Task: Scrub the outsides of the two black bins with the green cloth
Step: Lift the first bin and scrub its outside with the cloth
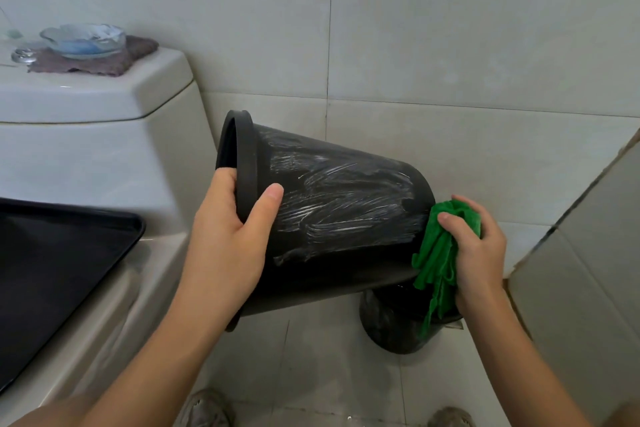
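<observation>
A black bin (346,198) is held on its side in the air, mouth to the left, its wall streaked with white soapy marks. My left hand (228,239) grips its rim, thumb on the outside and fingers inside. My right hand (474,250) holds the bunched green cloth (438,253) against the bin's bottom end at the right. A second black bin (391,326) stands on the floor under the first, mostly hidden by it and the hanging cloth.
A white toilet (104,149) fills the left, with a black tray (59,260) on its seat lid and a glass dish (83,40) on a purple cloth on the tank. A cardboard box (588,253) stands at the right. Tiled wall behind; my shoes at the bottom.
</observation>
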The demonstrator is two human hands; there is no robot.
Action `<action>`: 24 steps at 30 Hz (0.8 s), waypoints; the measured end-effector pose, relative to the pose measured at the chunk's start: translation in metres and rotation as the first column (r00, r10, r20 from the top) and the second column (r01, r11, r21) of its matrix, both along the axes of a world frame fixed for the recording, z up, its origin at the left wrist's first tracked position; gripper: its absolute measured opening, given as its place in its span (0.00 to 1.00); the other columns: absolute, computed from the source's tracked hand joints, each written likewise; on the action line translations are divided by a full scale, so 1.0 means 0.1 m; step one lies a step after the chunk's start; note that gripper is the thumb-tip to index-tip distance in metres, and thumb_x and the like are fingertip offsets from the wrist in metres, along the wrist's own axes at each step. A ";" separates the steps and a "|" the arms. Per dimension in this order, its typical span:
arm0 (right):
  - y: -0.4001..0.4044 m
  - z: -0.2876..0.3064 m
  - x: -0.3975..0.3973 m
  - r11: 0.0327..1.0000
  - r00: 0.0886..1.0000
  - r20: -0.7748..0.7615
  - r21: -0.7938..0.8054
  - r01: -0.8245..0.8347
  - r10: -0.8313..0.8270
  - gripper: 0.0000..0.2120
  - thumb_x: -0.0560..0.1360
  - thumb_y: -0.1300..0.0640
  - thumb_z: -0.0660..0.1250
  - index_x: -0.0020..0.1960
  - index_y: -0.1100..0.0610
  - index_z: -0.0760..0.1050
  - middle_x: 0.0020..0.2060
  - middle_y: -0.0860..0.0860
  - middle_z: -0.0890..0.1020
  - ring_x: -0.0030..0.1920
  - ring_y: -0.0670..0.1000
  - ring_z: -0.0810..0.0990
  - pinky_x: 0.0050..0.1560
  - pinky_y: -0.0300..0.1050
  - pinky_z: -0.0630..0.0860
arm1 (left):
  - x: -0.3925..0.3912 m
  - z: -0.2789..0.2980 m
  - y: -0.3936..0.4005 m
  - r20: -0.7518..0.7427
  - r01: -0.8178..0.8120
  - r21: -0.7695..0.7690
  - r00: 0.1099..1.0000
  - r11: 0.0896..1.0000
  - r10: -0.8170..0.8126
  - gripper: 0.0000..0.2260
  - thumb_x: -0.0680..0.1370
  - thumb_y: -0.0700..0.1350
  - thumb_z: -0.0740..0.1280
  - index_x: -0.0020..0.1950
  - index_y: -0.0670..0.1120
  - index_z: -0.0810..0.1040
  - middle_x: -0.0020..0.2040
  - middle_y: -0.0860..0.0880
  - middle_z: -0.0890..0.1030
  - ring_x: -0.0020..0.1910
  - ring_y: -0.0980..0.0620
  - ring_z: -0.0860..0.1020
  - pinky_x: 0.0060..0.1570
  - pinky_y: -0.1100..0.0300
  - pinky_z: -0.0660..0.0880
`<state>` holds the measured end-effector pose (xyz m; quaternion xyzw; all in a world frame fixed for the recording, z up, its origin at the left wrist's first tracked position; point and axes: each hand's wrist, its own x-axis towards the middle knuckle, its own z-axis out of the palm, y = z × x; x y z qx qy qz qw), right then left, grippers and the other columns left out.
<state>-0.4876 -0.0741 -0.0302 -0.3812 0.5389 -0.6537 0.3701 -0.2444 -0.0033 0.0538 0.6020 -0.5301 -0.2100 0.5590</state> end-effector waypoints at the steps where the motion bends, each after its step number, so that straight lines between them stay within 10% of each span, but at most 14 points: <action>1: 0.01 -0.01 0.01 1.000 1.000 0.002 0.000 0.005 -0.005 0.14 0.75 0.64 0.69 0.58 0.52 0.78 0.44 0.49 0.80 0.42 0.47 0.80 0.33 0.31 0.75 | 0.02 -0.01 -0.01 0.048 0.017 0.015 0.999 1.000 -0.017 0.09 0.80 0.42 0.66 0.59 0.51 0.74 0.45 0.66 0.77 0.40 0.75 0.75 0.39 0.80 0.68; 4: 0.02 -0.04 0.02 1.000 1.000 0.009 0.017 0.021 -0.021 0.14 0.74 0.63 0.69 0.58 0.52 0.78 0.45 0.49 0.81 0.42 0.47 0.80 0.35 0.34 0.75 | 0.08 -0.04 -0.04 0.116 0.125 0.048 0.985 0.991 -0.130 0.31 0.80 0.39 0.65 0.80 0.50 0.56 0.60 0.73 0.71 0.54 0.82 0.70 0.51 0.84 0.62; 7: 0.04 -0.09 0.02 0.998 0.999 0.002 0.045 0.048 -0.048 0.14 0.74 0.63 0.70 0.58 0.53 0.78 0.45 0.49 0.81 0.43 0.48 0.80 0.38 0.39 0.74 | 0.09 -0.09 -0.06 -0.039 0.230 0.080 0.973 0.970 -0.227 0.35 0.80 0.36 0.65 0.80 0.56 0.53 0.71 0.62 0.72 0.67 0.65 0.72 0.70 0.63 0.66; 17: 0.08 -0.07 0.10 0.980 0.958 -0.252 0.108 0.170 -0.138 0.24 0.73 0.55 0.73 0.66 0.53 0.71 0.49 0.46 0.77 0.49 0.50 0.76 0.47 0.43 0.69 | 0.01 -0.11 -0.04 -0.300 0.341 0.046 0.901 0.939 -0.313 0.43 0.74 0.31 0.65 0.79 0.64 0.52 0.63 0.67 0.78 0.58 0.66 0.79 0.54 0.66 0.73; 24: 0.19 0.19 0.22 0.939 0.761 -0.560 -0.284 0.196 -0.328 0.25 0.68 0.47 0.71 0.63 0.56 0.78 0.52 0.45 0.77 0.51 0.41 0.74 0.53 0.25 0.66 | -0.04 -0.07 0.06 -0.319 0.336 -0.049 0.887 0.941 -0.333 0.41 0.77 0.27 0.61 0.79 0.62 0.54 0.64 0.61 0.80 0.60 0.61 0.80 0.52 0.69 0.76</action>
